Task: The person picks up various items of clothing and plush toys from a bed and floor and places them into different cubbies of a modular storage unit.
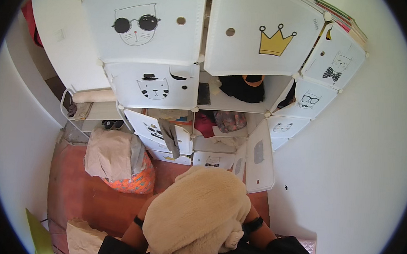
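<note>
A beige plush bundle (195,210) fills the space in front of my chest, held up between my two arms. Its fur looks soft and folded over, and a small pale paw-like piece (233,239) sticks out at its lower right. My left forearm (137,229), with a black wristband, reaches behind the bundle's left side. On the other side my right forearm (262,233), also banded in black, goes behind it. The plush hides both hands, so their fingers cannot be seen.
Ahead stands a white cube cabinet (152,52) with cat-print doors. One lower door (260,158) hangs open beside compartments with clothes (230,121). Grey cloth (169,137) drapes over another door. An orange patterned bag (137,180) topped with beige cloth (109,152) sits on the red floor (90,204).
</note>
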The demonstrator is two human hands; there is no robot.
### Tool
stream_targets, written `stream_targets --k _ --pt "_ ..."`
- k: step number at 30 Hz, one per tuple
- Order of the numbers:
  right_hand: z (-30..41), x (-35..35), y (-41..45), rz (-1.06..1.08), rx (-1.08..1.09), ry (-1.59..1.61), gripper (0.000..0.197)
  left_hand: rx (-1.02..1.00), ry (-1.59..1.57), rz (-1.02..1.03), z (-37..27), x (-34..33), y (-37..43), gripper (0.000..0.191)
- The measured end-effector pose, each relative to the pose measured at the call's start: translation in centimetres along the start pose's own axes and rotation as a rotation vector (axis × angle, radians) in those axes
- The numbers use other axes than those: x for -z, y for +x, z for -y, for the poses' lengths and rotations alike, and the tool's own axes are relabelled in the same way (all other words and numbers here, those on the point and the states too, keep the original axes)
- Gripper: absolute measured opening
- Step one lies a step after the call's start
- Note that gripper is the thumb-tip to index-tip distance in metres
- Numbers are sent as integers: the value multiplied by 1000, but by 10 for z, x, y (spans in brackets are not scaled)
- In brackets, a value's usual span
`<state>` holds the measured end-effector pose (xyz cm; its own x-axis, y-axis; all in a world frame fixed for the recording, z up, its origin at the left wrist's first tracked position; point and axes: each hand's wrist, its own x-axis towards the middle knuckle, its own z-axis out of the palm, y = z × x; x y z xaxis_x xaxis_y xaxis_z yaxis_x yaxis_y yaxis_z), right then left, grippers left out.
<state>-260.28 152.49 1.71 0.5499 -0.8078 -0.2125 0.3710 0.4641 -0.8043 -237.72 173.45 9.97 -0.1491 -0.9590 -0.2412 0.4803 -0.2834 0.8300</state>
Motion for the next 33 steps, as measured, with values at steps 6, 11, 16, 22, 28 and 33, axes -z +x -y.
stream_targets --k 6,11,16,22,28,33 --pt "0 27 -26 -105 -40 -7 42 50 -70 -20 -23 8 -6 56" --pt "13 46 -2 -201 1 10 42 -153 201 154 19 40 0 84" --pt "64 49 81 -234 101 -18 42 -188 270 -169 60 47 126 71" --pt "145 49 269 -224 287 -89 42 -228 16 -437 -52 20 319 51" --pt "172 34 436 -222 374 -281 41 -473 -129 -426 -93 56 430 41" --pt "131 25 490 -253 418 -631 41 -419 54 -427 -67 71 400 36"
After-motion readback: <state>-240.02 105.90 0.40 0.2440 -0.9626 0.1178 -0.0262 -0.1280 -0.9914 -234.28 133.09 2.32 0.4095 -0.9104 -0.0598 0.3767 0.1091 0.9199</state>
